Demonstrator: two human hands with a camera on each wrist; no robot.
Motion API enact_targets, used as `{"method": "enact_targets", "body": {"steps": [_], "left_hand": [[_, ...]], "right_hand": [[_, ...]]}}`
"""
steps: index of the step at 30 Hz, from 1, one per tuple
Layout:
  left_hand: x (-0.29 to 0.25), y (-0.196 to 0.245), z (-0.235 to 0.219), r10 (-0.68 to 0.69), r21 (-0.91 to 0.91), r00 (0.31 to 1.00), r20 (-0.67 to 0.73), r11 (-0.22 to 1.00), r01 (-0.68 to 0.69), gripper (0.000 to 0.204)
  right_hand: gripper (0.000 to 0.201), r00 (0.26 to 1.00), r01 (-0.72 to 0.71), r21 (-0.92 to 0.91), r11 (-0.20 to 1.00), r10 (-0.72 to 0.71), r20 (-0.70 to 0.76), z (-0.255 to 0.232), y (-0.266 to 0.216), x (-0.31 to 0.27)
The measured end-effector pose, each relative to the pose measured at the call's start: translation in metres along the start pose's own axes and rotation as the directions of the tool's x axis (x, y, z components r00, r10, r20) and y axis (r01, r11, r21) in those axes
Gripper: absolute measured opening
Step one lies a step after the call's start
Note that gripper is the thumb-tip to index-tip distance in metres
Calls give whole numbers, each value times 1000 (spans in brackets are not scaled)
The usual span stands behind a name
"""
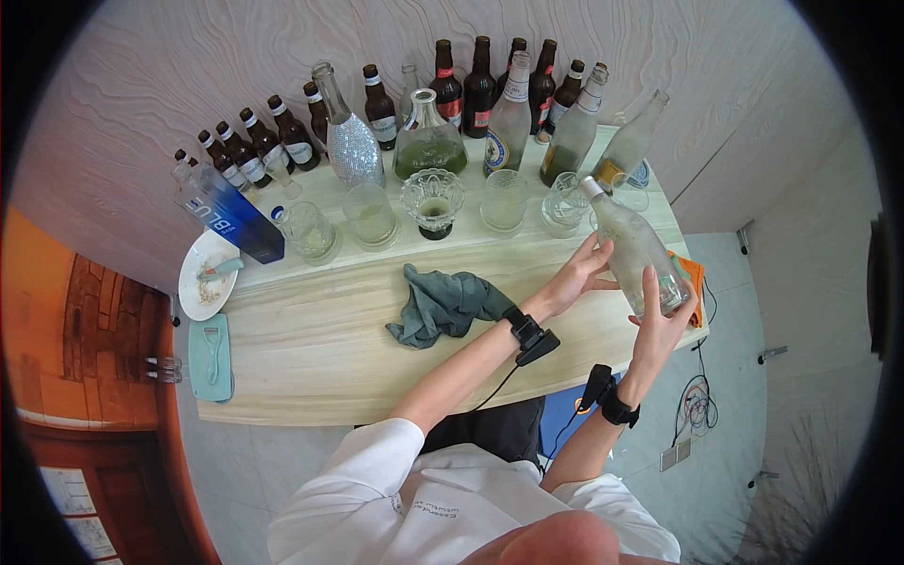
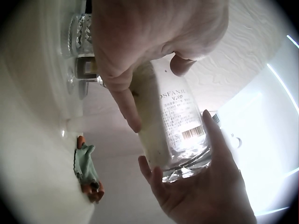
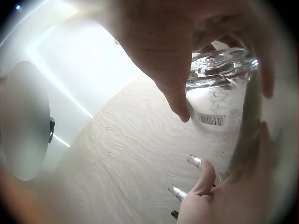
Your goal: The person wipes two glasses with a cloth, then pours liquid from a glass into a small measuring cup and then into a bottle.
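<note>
Both hands hold a clear glass bottle (image 1: 633, 247) with a silver cap, tilted over the table's right end. My left hand (image 1: 568, 281) grips its upper body from the left side. My right hand (image 1: 667, 334) holds the base, thumb and fingers on either side of it. In the left wrist view, small print and a barcode show on the bottle (image 2: 180, 121), with the right hand (image 2: 201, 193) cupping the bottom. The right wrist view shows the thick glass base of the bottle (image 3: 219, 74) beneath the right hand's fingers. A grey-green cloth (image 1: 447, 303) lies crumpled left of the left hand.
Several glasses, among them a footed cup (image 1: 433, 200), stand across the table (image 1: 301, 348). Behind them are a green-filled decanter (image 1: 430, 151), a glittery bottle (image 1: 353, 151) and several brown bottles. A blue bottle (image 1: 231, 215), white plate (image 1: 200, 282) and peeler (image 1: 212, 353) occupy the left end; an orange cloth (image 1: 695, 282) the right.
</note>
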State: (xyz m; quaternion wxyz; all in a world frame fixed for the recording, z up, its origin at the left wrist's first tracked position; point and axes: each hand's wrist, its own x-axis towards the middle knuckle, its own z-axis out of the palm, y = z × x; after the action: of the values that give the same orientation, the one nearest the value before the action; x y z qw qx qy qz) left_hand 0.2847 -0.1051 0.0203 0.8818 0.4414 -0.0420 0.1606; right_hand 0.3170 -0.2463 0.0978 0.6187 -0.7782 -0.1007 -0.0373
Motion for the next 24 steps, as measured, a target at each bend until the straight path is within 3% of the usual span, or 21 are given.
{"method": "enact_targets", "body": {"steps": [11,17,24], "left_hand": [[2,0,0,6,65,998,-64,998,-2,72],[4,12,3,45,198,989,-139,980,-17,82],[0,30,15,104,337,977,-187,941,-35,93]], "right_hand": [[77,999,-33,68,997,31,22,1,11,0],[77,989,-144,277,950,129,71,6,24,-5],[69,978,-202,479,854,148,149,12,34,-11]]}}
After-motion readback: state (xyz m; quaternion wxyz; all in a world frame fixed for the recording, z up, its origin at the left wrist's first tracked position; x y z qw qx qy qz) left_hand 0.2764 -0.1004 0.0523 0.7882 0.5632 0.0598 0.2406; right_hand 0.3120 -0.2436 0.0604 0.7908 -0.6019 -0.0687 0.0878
